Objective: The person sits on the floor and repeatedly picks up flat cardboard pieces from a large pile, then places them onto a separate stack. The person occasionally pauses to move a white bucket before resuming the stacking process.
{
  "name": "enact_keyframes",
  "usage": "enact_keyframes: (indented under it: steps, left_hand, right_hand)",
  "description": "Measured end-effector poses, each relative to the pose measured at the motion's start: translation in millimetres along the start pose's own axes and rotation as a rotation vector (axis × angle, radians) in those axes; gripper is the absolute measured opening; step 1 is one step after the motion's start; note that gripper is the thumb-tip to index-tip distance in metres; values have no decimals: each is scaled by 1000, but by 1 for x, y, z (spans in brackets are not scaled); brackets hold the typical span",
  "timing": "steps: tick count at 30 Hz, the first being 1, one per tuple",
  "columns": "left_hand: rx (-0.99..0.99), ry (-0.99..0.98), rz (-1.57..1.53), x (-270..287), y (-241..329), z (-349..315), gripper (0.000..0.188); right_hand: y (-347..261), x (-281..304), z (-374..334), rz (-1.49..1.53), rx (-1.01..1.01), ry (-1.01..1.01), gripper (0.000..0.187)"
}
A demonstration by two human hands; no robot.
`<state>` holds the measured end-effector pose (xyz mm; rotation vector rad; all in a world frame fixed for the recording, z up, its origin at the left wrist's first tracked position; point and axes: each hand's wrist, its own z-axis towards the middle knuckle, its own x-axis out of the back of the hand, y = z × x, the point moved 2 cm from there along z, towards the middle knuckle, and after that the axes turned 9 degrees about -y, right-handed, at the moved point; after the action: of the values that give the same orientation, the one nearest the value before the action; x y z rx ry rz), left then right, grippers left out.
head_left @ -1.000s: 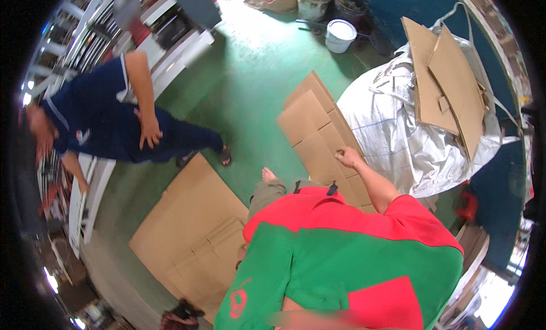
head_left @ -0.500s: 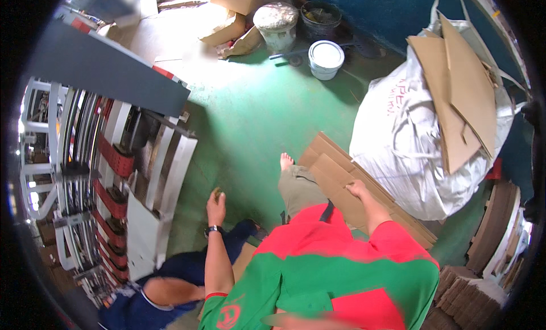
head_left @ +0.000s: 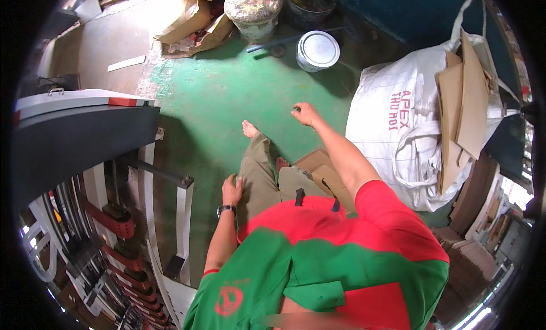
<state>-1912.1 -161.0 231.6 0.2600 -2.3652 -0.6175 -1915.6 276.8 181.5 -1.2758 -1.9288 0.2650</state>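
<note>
Head view, the one to hand: two hands were seen, both well apart. The left hand (head_left: 231,189) was held beside the trousers (head_left: 259,165), fingers loosely bent and released, with one dark watch (head_left: 226,210) worn on its wrist; whether the cloth was touched could not be told. The right hand (head_left: 305,113) was held out over the green floor (head_left: 210,97), fingers curled toward the thumb; whether anything small was pinched could not be told. Folded cardboard (head_left: 327,175), sheet count unclear, was seen just beside the trousers, partly covered by the right forearm (head_left: 347,156). Two bare feet (head_left: 249,129) were counted. On the right, one white woven bag (head_left: 380,114) was marked with red lettering, and at least two cardboard pieces (head_left: 472,102) were stuck upright in its mouth. At the top, three containers were counted: one white lidded pail (head_left: 318,48), one heaped bucket (head_left: 253,23) and one dark bucket (head_left: 310,6), partly shadowed. One blue rod (head_left: 267,46) was left near them. One white strip (head_left: 126,63) was seen farther left. Cardboard stacks (head_left: 466,262) were piled at lower right, count unclear.
</note>
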Motion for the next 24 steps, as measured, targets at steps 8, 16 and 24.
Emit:
enact_keyframes:
  steps: [8, 16, 24]
  left_hand:
    - [-61, -124, 210, 6, 42, 150, 51]
    - [23, -88, 136, 4, 79, 222, 47]
    - [130, 3, -32, -8, 116, 259, 41]
  right_hand:
    - [34, 24, 199, -92, -208, -12, 47]
    - [118, 41, 432, -13, -386, 203, 70]
    - [141, 27, 530, 650, -556, 363, 78]
